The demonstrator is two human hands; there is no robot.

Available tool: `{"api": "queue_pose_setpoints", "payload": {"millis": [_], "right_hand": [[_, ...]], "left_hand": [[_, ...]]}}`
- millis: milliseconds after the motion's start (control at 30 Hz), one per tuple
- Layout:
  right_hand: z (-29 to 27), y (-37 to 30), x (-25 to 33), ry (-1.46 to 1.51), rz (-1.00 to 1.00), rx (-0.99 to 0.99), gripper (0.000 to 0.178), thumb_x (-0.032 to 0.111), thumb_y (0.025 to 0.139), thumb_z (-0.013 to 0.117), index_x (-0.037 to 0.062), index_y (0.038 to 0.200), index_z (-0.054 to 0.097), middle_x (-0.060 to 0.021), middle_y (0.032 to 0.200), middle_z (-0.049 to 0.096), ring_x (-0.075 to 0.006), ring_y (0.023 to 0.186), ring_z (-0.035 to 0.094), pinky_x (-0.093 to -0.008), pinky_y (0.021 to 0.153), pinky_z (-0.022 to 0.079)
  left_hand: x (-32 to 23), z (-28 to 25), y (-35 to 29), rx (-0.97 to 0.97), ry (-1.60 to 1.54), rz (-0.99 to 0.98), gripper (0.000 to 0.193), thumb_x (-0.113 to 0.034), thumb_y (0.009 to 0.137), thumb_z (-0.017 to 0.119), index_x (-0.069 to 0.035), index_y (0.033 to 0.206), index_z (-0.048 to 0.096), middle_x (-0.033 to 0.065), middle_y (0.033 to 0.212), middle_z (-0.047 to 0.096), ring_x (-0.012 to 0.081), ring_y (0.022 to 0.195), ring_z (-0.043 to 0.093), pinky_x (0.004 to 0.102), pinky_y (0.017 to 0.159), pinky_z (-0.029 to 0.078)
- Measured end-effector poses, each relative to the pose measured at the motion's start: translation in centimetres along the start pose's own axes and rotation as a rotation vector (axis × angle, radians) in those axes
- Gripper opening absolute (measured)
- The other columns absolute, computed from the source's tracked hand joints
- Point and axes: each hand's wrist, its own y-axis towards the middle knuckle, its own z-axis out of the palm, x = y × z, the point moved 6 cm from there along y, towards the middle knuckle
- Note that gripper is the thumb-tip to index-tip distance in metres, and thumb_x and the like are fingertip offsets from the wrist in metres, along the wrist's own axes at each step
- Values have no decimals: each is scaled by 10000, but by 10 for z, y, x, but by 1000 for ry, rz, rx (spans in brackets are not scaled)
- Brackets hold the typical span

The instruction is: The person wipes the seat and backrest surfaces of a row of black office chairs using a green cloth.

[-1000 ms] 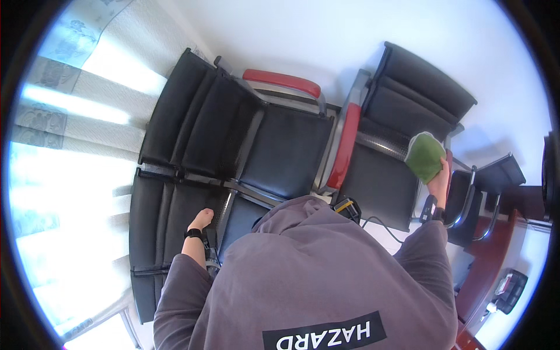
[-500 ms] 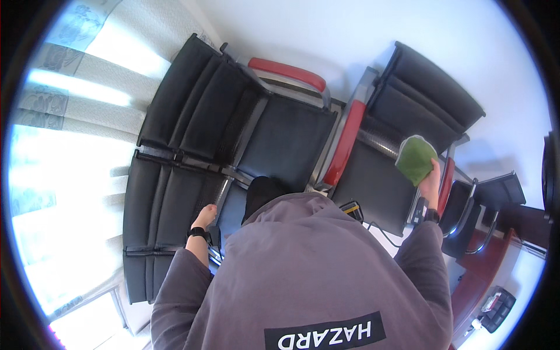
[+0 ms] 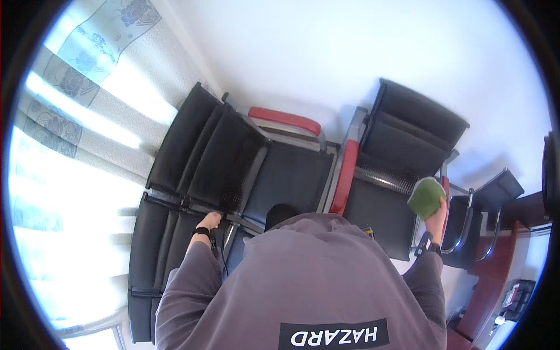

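My right hand [image 3: 435,220] is out to the right, closed on a green cloth [image 3: 426,196] with a pale edge. The cloth is folded or bunched into a rounded shape and hides part of the red armrest behind it. On the left, my left hand [image 3: 210,221] is curled into a loose fist, with no object showing in it. It appears over the dark chair [image 3: 224,157] near the metal joint between two seats; whether it touches the chair I cannot tell. Both wrists wear dark bands.
Black linked chairs with red armrests [image 3: 346,175] curve round in front of me. Patterned curtains [image 3: 81,128] hang at a bright window on the left. At the far right are another chair [image 3: 497,192] and a reddish-brown desk [image 3: 493,280]. A yellow-and-black object [image 3: 368,232] pokes out beside my body.
The view has tilted, so the chairs sit lower in the picture. My right hand, with the green cloth, is now beside the right armrest. The left hand remains loosely curled near the seat joint.
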Motion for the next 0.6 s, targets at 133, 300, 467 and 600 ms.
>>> {"api": "queue_pose_setpoints", "payload": {"millis": [133, 300, 467, 600], "right_hand": [[-3, -7, -2, 5, 1, -14, 424, 293, 851, 402, 54, 1198, 450, -107, 1183, 510, -256, 1087, 487, -400, 933, 364], [-20, 2, -18, 71, 40, -92, 426, 307, 842, 412, 57, 1183, 462, -104, 1188, 509, -266, 1081, 489, -416, 929, 367], [6, 3, -38, 90, 147, -86, 413, 308, 845, 414, 59, 1170, 469, -97, 1167, 522, -260, 1080, 491, -413, 929, 372], [37, 6, -49, 14, 182, -115, 411, 312, 853, 410, 59, 1171, 469, -96, 1165, 523, -256, 1074, 497, -414, 926, 376]], "left_hand": [[-50, -62, 46, -319, 106, 265, 301, -233, 810, 419, -3, 921, 579, 145, 890, 588, 260, 837, 552, 360, 737, 439], [-122, -135, 40, -447, 222, 335, 326, -219, 775, 430, -25, 977, 597, 188, 1010, 590, 334, 993, 538, 386, 872, 416], [-131, -198, 43, -605, 329, 105, 318, -272, 783, 463, -109, 1029, 580, 139, 1122, 506, 318, 1056, 488, 461, 871, 401], [-136, -243, 50, -846, 391, 179, 327, -179, 743, 505, -62, 1048, 525, 144, 1150, 440, 334, 1062, 448, 449, 858, 419]]}}
